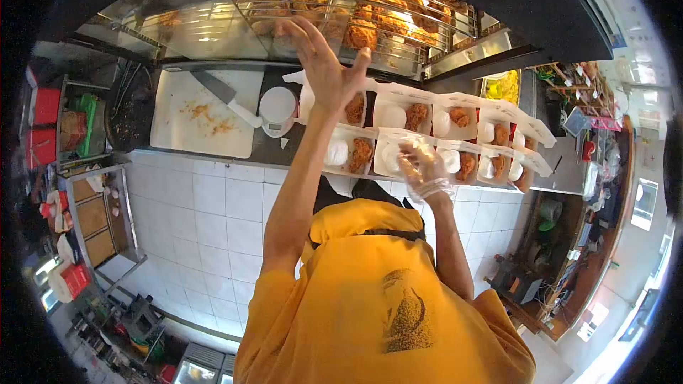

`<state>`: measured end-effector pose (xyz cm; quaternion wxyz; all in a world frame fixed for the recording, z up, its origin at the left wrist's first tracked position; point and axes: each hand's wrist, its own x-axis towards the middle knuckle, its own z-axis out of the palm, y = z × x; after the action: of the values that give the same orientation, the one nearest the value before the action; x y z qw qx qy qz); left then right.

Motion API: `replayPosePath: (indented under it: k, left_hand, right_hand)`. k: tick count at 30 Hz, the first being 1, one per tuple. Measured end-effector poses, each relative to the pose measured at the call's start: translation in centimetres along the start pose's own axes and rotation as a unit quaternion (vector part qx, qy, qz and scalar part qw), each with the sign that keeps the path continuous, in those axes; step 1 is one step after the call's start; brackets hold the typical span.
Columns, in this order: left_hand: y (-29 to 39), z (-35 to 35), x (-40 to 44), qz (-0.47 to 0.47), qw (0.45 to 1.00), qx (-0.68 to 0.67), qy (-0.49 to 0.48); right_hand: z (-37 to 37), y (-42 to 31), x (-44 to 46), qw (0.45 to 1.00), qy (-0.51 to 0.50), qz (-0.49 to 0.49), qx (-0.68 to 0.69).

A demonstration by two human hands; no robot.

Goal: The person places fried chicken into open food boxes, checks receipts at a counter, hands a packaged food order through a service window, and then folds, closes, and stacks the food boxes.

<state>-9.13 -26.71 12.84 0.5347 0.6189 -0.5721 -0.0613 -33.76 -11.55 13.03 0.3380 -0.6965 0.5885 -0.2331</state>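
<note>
- Your left hand (324, 64), upper centre: fingers spread wide, nothing visible in the grip, in front of the fried chicken (363, 32).
- Your right hand (425, 171), just right of centre: gloved, over the open boxes (382, 112); can't tell if its fingers are apart or pinching.
- Glare, motion blur there; box contents underneath partly hidden.
</note>
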Motion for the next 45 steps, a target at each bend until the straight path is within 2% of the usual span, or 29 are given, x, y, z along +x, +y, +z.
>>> replayPosePath:
  k: [1,3,6,9,10,13,14,17,21,22,26,29,30,33,34,36,37,39,40,41,42,43,45]
  left_hand:
    - [0.0,0.3,0.1,0.010,1.000,0.002,0.002]
    - [-0.1,0.9,0.3,0.019,1.000,0.008,0.015]
    - [0.4,2.0,-0.1,0.012,1.000,-0.021,0.007]
    - [1.3,2.9,-0.7,0.035,0.999,-0.025,-0.002]
    - [1.8,3.2,-0.9,0.025,0.999,-0.030,-0.012]
    - [2.9,4.5,-2.1,0.016,0.998,-0.046,-0.039]
    - [3.8,4.6,-2.3,0.001,0.996,-0.066,-0.060]
    - [5.9,5.6,-3.1,0.026,0.995,-0.057,-0.076]
    - [8.4,7.1,-4.9,0.039,0.989,-0.043,-0.136]
    - [9.0,7.7,-5.4,0.036,0.988,-0.039,-0.148]
    - [11.4,9.7,-6.7,0.058,0.981,-0.066,-0.174]
    - [12.2,11.6,-8.2,0.087,0.977,-0.083,-0.174]
    - [12.3,12.5,-8.6,0.118,0.978,-0.075,-0.152]
    - [13.5,12.6,-9.1,0.073,0.976,-0.080,-0.191]
    - [12.1,12.8,-9.4,0.049,0.969,-0.088,-0.224]
    - [13.8,9.8,-9.1,0.030,0.965,-0.113,-0.235]
    - [14.1,7.9,-9.2,0.016,0.967,-0.103,-0.231]
    - [14.6,4.2,-9.7,-0.069,0.940,-0.135,-0.307]
    - [14.7,2.5,-10.7,-0.114,0.921,-0.152,-0.340]
    - [14.7,0.6,-12.2,-0.141,0.883,-0.170,-0.414]
    - [14.9,-1.2,-13.9,-0.170,0.836,-0.189,-0.485]
    - [16.5,-2.3,-15.7,-0.126,0.807,-0.271,-0.509]
    - [21.0,-3.8,-17.5,-0.126,0.743,-0.355,-0.554]
  right_hand:
    - [0.8,-0.4,0.2,0.999,-0.017,-0.003,-0.039]
    - [1.9,-1.4,0.2,0.999,-0.028,-0.019,-0.001]
    - [2.3,-3.5,-0.8,0.999,0.010,-0.017,0.041]
    - [3.0,-0.7,-2.6,1.000,0.009,0.008,-0.005]
    - [3.0,-0.4,-3.0,0.999,0.038,-0.016,0.023]
    - [3.1,0.7,-3.7,0.997,0.073,0.010,-0.002]
    - [3.0,1.2,-3.9,0.997,0.073,0.027,0.031]
    - [2.5,2.2,-4.3,0.993,0.119,-0.002,0.012]
    - [1.9,2.5,-5.4,0.987,0.119,0.105,0.031]
    - [1.7,3.0,-5.5,0.987,0.125,0.096,0.022]
    - [-0.1,2.8,-6.3,0.976,0.116,0.155,0.100]
    - [-2.2,3.5,-6.5,0.983,0.140,0.092,0.071]
    - [-1.4,6.2,-6.8,0.980,0.165,0.070,0.090]
    - [-6.7,3.9,-7.9,0.979,0.123,0.150,0.068]
    - [-8.4,4.3,-8.7,0.979,0.108,0.155,0.071]
    - [-10.7,5.2,-8.8,0.983,0.067,0.146,0.087]
    - [-11.9,5.8,-8.8,0.969,0.054,0.163,0.180]
    - [-14.5,7.6,-8.8,0.912,0.013,0.195,0.362]
    - [-15.3,8.0,-8.4,0.872,0.051,0.165,0.458]
    - [-15.9,7.9,-7.8,0.819,0.090,0.141,0.549]
    - [-16.9,7.2,-6.4,0.700,0.050,0.078,0.709]
    - [-16.9,6.3,-4.9,0.688,0.031,0.067,0.722]
    - [-14.5,3.8,-1.4,0.659,-0.011,0.042,0.751]
